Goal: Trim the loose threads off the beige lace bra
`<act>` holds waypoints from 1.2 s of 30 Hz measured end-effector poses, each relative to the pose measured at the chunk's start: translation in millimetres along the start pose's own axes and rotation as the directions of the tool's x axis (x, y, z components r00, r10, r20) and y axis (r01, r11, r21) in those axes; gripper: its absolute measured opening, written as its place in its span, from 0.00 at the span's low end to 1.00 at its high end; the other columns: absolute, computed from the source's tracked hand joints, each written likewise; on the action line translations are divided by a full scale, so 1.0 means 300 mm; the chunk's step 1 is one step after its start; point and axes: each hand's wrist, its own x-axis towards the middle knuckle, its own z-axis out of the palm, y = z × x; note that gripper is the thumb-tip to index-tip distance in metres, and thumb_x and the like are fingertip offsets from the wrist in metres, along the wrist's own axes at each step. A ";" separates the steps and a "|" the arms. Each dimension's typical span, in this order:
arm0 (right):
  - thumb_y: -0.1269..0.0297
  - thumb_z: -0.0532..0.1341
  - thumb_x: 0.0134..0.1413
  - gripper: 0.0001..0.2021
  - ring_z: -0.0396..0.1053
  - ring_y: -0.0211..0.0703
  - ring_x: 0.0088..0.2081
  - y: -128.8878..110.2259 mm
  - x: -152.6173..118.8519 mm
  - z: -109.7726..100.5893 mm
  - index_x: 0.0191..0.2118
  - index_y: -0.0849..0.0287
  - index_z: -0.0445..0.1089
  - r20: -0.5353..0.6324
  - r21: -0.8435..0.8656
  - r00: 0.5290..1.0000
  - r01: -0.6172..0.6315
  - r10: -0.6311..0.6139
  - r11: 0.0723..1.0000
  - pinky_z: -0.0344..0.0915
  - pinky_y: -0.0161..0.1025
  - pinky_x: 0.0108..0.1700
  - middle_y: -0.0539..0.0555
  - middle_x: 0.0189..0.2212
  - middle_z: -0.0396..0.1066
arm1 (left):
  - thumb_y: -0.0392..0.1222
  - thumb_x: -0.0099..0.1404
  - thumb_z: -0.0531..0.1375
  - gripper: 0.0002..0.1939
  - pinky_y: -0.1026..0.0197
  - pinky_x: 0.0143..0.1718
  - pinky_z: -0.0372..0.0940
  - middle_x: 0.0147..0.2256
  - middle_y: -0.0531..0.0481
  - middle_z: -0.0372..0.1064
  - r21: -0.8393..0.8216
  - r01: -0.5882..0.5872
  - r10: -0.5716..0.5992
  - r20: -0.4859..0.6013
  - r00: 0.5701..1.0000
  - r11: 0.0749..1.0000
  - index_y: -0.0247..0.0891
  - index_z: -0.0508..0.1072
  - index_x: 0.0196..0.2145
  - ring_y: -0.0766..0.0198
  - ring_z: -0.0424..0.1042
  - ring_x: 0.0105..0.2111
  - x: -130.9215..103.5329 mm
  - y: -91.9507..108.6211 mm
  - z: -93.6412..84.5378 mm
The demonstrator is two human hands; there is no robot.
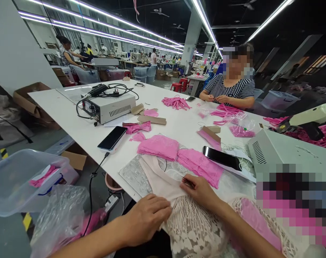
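Note:
A pale pink garment point(159, 179) with a white lace part point(195, 229) lies at the near edge of the white table point(58, 104). My left hand point(147, 218) pinches the garment's lower edge. My right hand point(199, 190) presses on the fabric a little farther in, fingers closed on a small dark thing that I cannot make out. Just beyond my hands lie two folded pink lace pieces point(159, 147) point(199, 165).
A dark phone point(112, 138) on a charging cable and another phone point(221, 157) lie near the pink pieces. A grey electrical box point(108, 107) stands farther left. A person in a striped shirt point(230, 89) handles pink straps across the table. A clear plastic bin point(20, 182) stands at my left.

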 end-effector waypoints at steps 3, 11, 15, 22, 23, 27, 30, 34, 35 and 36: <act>0.59 0.57 0.54 0.09 0.58 0.38 0.24 0.007 -0.009 0.005 0.27 0.57 0.63 -0.013 -0.028 1.000 0.015 -0.016 1.000 0.53 0.36 0.28 0.47 0.21 0.64 | 0.30 0.65 0.50 0.14 0.58 0.43 0.64 0.41 0.42 0.72 0.003 -0.017 0.017 -0.019 1.000 1.000 0.34 0.65 0.48 0.60 0.70 0.40 -0.042 0.006 -0.025; 0.55 0.52 0.58 0.13 0.60 0.38 0.22 0.038 -0.006 0.012 0.28 0.56 0.63 -0.058 -0.026 0.997 0.048 -0.050 0.999 0.58 0.36 0.25 0.47 0.20 0.62 | 0.44 0.64 0.58 0.11 0.54 0.45 0.61 0.43 0.44 0.69 0.059 0.218 -0.211 -0.105 0.972 0.974 0.36 0.68 0.42 0.57 0.67 0.43 -0.055 0.003 0.007; 0.56 0.56 0.56 0.10 0.66 0.41 0.27 0.019 -0.023 -0.001 0.35 0.57 0.66 -0.162 -0.042 0.986 0.038 -0.044 0.998 0.64 0.39 0.28 0.53 0.30 0.70 | 0.39 0.65 0.57 0.08 0.55 0.46 0.59 0.43 0.46 0.69 0.129 0.187 -0.180 -0.065 0.982 0.974 0.37 0.68 0.43 0.58 0.66 0.44 -0.064 0.000 0.014; 0.73 0.55 0.54 0.14 0.70 0.37 0.30 -0.084 -0.122 0.028 0.45 0.53 0.69 0.026 -0.043 0.922 0.388 -0.387 0.921 0.67 0.33 0.30 0.54 0.38 0.71 | 0.38 0.66 0.55 0.07 0.53 0.53 0.55 0.44 0.47 0.69 0.147 0.135 -0.126 -0.069 0.990 0.980 0.39 0.69 0.43 0.60 0.67 0.44 -0.062 -0.026 0.010; 0.76 0.54 0.51 0.18 0.70 0.36 0.28 -0.086 -0.133 0.037 0.46 0.52 0.69 0.075 -0.073 0.912 0.409 -0.404 0.910 0.66 0.32 0.29 0.54 0.39 0.71 | 0.39 0.66 0.55 0.07 0.53 0.53 0.55 0.44 0.48 0.69 0.139 0.132 -0.125 -0.058 0.991 0.981 0.39 0.69 0.42 0.61 0.67 0.44 -0.062 -0.031 0.007; 0.80 0.52 0.43 0.19 0.69 0.34 0.26 -0.067 -0.155 0.045 0.38 0.54 0.71 0.130 -0.155 0.898 0.437 -0.420 0.886 0.65 0.32 0.28 0.53 0.41 0.71 | 0.39 0.67 0.54 0.06 0.54 0.52 0.55 0.44 0.47 0.70 0.107 0.126 -0.123 -0.039 0.992 0.986 0.38 0.71 0.38 0.61 0.67 0.43 -0.066 -0.044 -0.006; 0.81 0.50 0.38 0.22 0.72 0.38 0.34 -0.052 -0.155 0.029 0.38 0.55 0.69 0.150 -0.091 0.879 0.468 -0.453 0.879 0.67 0.33 0.33 0.54 0.43 0.72 | 0.39 0.67 0.54 0.07 0.55 0.49 0.57 0.42 0.48 0.72 0.041 0.139 -0.136 -0.063 0.989 0.990 0.37 0.71 0.38 0.61 0.67 0.42 -0.057 -0.053 -0.018; 0.80 0.51 0.46 0.21 0.72 0.39 0.36 -0.062 -0.142 0.022 0.44 0.55 0.68 0.070 0.018 0.887 0.457 -0.457 0.889 0.68 0.33 0.36 0.53 0.37 0.73 | 0.36 0.67 0.53 0.10 0.53 0.52 0.55 0.45 0.49 0.72 0.023 0.091 -0.090 -0.032 0.995 0.996 0.38 0.71 0.44 0.59 0.66 0.46 -0.022 -0.089 -0.025; 0.79 0.52 0.50 0.18 0.72 0.38 0.34 -0.069 -0.136 0.027 0.45 0.55 0.69 0.024 0.011 0.897 0.442 -0.442 0.897 0.68 0.32 0.35 0.53 0.35 0.73 | 0.37 0.67 0.53 0.10 0.51 0.55 0.53 0.49 0.48 0.70 0.030 0.076 -0.076 -0.003 0.997 0.997 0.39 0.71 0.44 0.58 0.65 0.49 -0.013 -0.100 -0.025; 0.77 0.53 0.52 0.16 0.72 0.37 0.32 -0.077 -0.130 0.034 0.44 0.55 0.69 -0.013 -0.005 0.901 0.434 -0.434 0.901 0.68 0.31 0.33 0.53 0.34 0.73 | 0.39 0.67 0.54 0.10 0.48 0.57 0.50 0.52 0.48 0.68 0.034 0.070 -0.071 0.032 0.997 0.997 0.40 0.71 0.45 0.56 0.62 0.53 -0.006 -0.111 -0.026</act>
